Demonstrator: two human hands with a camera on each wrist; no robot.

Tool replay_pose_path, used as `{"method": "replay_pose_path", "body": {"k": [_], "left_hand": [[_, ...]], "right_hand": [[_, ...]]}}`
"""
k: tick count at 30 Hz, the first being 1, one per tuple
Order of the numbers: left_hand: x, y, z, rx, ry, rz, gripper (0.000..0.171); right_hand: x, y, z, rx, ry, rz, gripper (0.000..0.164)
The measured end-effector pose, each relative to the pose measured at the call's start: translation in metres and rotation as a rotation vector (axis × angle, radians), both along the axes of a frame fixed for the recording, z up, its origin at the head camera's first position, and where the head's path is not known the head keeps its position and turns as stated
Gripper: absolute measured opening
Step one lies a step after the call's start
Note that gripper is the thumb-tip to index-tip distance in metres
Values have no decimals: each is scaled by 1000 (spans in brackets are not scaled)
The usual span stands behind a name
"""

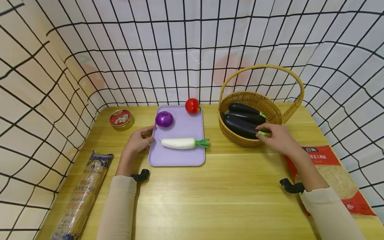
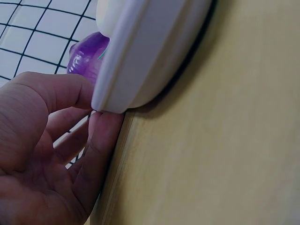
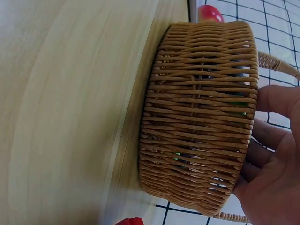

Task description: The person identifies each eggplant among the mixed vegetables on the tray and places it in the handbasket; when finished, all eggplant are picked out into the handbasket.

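Note:
My left hand (image 1: 140, 140) is at the left edge of a lilac tray (image 1: 177, 160), pinching its rim between thumb and fingers. In the left wrist view the fingers (image 2: 105, 140) reach under the tray's edge. On the tray are a purple onion (image 1: 164, 119), a white radish (image 1: 178, 143) with green tops and a red tomato (image 1: 192, 106) at the far right corner. My right hand (image 1: 277, 138) reaches over the rim of a wicker basket (image 1: 237, 138) and grips the front eggplant (image 1: 241, 126) near its green stem end. Behind it lies another dark eggplant (image 1: 243, 108). In the right wrist view the basket wall hides the fingertips.
A round tin (image 1: 121, 120) stands at the back left. A long pack of noodles (image 1: 82, 196) lies along the left side, and a red food packet (image 1: 333, 176) lies under my right forearm. The basket's tall handle (image 1: 267, 66) arches above it. Black-grid walls (image 1: 186, 60) enclose the table.

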State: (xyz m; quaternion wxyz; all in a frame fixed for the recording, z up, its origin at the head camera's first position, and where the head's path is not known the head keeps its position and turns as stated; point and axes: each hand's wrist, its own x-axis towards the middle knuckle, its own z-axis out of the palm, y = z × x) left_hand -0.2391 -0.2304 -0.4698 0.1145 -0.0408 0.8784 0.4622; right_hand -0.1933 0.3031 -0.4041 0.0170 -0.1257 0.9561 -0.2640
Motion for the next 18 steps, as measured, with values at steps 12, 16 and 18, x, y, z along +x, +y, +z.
{"method": "replay_pose_path", "body": {"k": [12, 16, 18], "left_hand": [[0, 5, 5, -19, -12, -27, 58], [1, 4, 11, -21, 11, -66, 59], [1, 3, 15, -40, 41, -81, 60]], "right_hand": [[0, 3, 2, 45, -64, -22, 50], [0, 4, 1, 15, -50, -22, 49], [0, 4, 2, -12, -52, -34, 52]]}}
